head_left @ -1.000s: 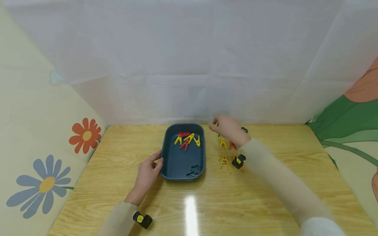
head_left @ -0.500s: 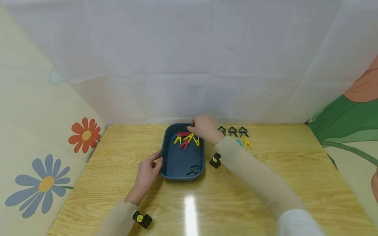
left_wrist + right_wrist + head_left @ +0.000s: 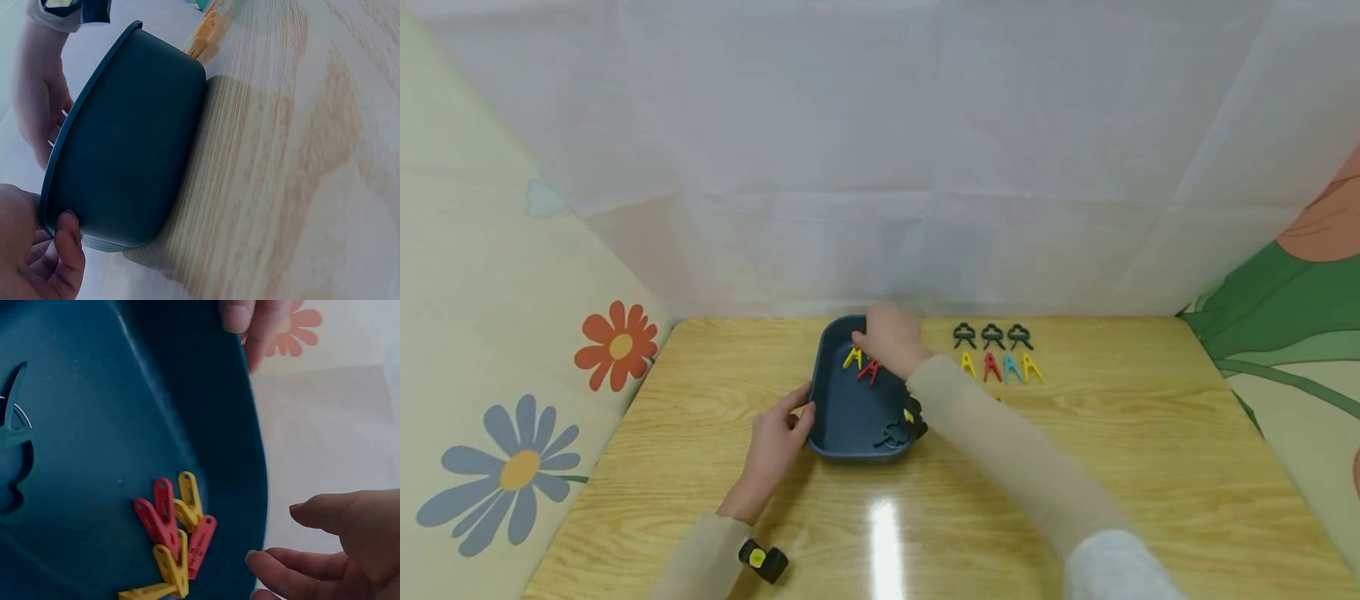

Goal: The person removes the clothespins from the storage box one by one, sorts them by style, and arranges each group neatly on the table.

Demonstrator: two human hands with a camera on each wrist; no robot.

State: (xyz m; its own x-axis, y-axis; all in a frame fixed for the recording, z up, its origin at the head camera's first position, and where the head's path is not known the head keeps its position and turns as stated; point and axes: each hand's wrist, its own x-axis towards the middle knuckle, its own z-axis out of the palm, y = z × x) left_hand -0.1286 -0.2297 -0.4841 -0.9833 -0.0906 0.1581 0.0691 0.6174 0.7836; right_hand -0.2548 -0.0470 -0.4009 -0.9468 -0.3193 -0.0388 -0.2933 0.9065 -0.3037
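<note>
A dark blue plastic bin point(image 3: 850, 429) stands on the table. My left hand point(image 3: 775, 433) grips its left wall, with the thumb inside and the fingers outside, as the right wrist view shows. Over the bin's far end hovers my right hand point(image 3: 891, 337), its thumb and fingers point(image 3: 272, 569) apart and nothing between them. Beneath it lie several clothespins, among them a red clothespin point(image 3: 201, 547) and a yellow clothespin point(image 3: 172, 565); the hand hides some of them in the head view. A dark green clover-shaped clip point(image 3: 893, 435) rests in the bin's near right corner.
Right of the bin, a row of dark clips point(image 3: 992, 336) lies near the back edge. In front of it is a row of clothespins: yellow, red point(image 3: 992, 367), blue point(image 3: 1012, 367) and yellow. A white sheet point(image 3: 775, 167) hangs behind the wooden table point(image 3: 1075, 467).
My right hand has moved left from above the table's clip rows to over the bin's far end. The left hand keeps its grip, and the bin stays in place.
</note>
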